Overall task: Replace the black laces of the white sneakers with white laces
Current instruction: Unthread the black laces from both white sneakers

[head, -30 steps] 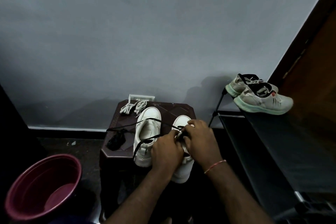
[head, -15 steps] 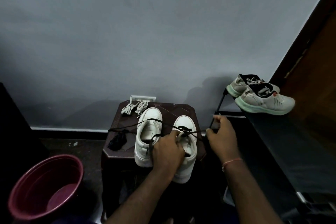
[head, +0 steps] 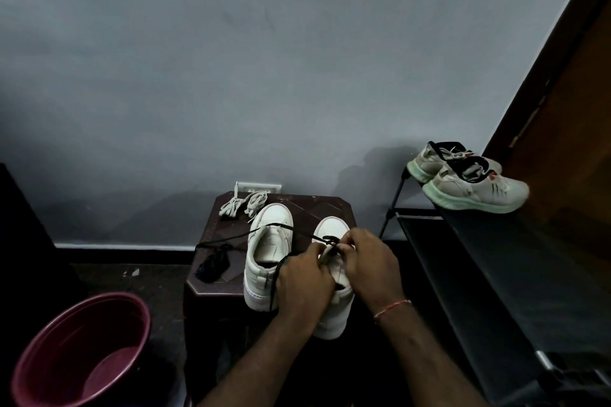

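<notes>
Unlacing is about half done, I judge. Left hand (head: 304, 277) and right hand (head: 370, 264) both pinch the black lace (head: 291, 229) over the right sneaker (head: 332, 228), where it is partly threaded just beyond the grip. Left of the grip, the left sneaker (head: 271, 241) shows no lace. Farther beyond, white laces (head: 244, 205) lie untouched on the stool (head: 317, 205).
</notes>
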Action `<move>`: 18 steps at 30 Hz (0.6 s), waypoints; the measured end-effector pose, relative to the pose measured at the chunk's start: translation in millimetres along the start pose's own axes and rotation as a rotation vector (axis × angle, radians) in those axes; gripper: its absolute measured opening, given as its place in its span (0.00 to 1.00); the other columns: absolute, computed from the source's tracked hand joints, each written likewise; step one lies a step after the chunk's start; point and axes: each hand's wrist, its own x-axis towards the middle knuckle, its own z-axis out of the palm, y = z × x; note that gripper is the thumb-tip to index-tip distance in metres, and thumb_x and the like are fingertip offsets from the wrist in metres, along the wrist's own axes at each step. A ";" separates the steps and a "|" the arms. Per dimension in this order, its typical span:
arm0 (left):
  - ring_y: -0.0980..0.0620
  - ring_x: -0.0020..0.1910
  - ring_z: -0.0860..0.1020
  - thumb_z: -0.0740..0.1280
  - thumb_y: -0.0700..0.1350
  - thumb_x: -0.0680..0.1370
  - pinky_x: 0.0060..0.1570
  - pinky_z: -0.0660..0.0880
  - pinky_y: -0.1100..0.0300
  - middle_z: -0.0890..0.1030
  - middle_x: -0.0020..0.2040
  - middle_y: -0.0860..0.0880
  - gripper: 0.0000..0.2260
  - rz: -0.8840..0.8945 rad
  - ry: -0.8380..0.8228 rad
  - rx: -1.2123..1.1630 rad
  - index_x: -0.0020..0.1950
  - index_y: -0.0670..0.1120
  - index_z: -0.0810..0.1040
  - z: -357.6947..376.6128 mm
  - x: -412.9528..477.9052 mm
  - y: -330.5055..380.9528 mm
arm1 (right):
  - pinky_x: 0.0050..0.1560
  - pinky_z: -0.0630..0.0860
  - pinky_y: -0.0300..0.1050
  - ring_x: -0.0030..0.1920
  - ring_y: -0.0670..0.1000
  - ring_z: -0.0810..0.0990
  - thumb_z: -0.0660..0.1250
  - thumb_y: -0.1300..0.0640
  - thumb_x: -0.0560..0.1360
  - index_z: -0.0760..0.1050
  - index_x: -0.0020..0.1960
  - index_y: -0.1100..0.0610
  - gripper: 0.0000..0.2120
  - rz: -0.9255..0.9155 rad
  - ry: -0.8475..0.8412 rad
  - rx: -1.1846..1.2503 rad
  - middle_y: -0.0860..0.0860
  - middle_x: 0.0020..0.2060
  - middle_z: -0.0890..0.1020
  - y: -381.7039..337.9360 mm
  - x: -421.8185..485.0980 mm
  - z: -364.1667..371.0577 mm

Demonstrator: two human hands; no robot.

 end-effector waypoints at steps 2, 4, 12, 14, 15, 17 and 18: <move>0.41 0.53 0.79 0.59 0.49 0.77 0.48 0.73 0.51 0.83 0.50 0.45 0.13 -0.001 -0.003 0.010 0.60 0.53 0.75 1.4 -1.1 -0.5 | 0.45 0.73 0.48 0.45 0.56 0.80 0.66 0.59 0.76 0.75 0.43 0.53 0.03 0.132 0.146 0.185 0.51 0.42 0.82 9.6 8.2 -4.2; 0.42 0.53 0.79 0.59 0.48 0.77 0.49 0.73 0.51 0.83 0.51 0.46 0.14 0.002 -0.013 0.048 0.61 0.54 0.74 2.3 -4.2 0.0 | 0.46 0.76 0.48 0.42 0.57 0.81 0.66 0.62 0.77 0.73 0.43 0.54 0.06 0.307 0.302 0.539 0.53 0.39 0.81 18.7 22.1 -13.9; 0.42 0.53 0.79 0.59 0.48 0.77 0.49 0.73 0.50 0.83 0.50 0.45 0.13 0.010 -0.019 0.040 0.61 0.54 0.75 2.7 -1.6 -1.1 | 0.18 0.58 0.34 0.19 0.43 0.61 0.50 0.64 0.82 0.63 0.37 0.54 0.16 0.739 0.390 1.899 0.48 0.30 0.66 20.9 46.3 -51.4; 0.42 0.52 0.79 0.59 0.50 0.78 0.48 0.73 0.51 0.83 0.49 0.45 0.12 0.009 0.006 0.034 0.60 0.53 0.75 1.5 -1.9 -3.0 | 0.17 0.54 0.35 0.19 0.43 0.59 0.52 0.62 0.82 0.63 0.38 0.53 0.14 0.646 0.446 1.767 0.48 0.26 0.66 27.0 51.3 -68.6; 0.42 0.52 0.80 0.59 0.51 0.78 0.47 0.73 0.51 0.83 0.49 0.45 0.12 0.001 0.019 0.023 0.59 0.53 0.76 1.2 -0.8 -5.1 | 0.18 0.54 0.34 0.19 0.42 0.59 0.54 0.62 0.81 0.65 0.39 0.52 0.13 0.567 0.444 1.614 0.48 0.26 0.66 27.0 52.1 -74.8; 0.41 0.51 0.79 0.60 0.52 0.78 0.47 0.73 0.51 0.83 0.48 0.45 0.11 -0.015 0.032 -0.003 0.57 0.51 0.76 1.3 3.4 -9.5 | 0.18 0.59 0.33 0.20 0.41 0.63 0.59 0.65 0.79 0.70 0.42 0.52 0.10 0.394 0.306 1.201 0.50 0.28 0.68 23.1 47.0 -74.2; 0.41 0.51 0.79 0.60 0.52 0.78 0.46 0.73 0.51 0.83 0.47 0.45 0.11 -0.021 0.036 -0.012 0.56 0.51 0.76 0.9 6.1 -10.9 | 0.21 0.63 0.34 0.21 0.40 0.66 0.61 0.67 0.77 0.72 0.44 0.53 0.09 0.310 0.178 0.988 0.50 0.29 0.71 21.0 41.9 -67.9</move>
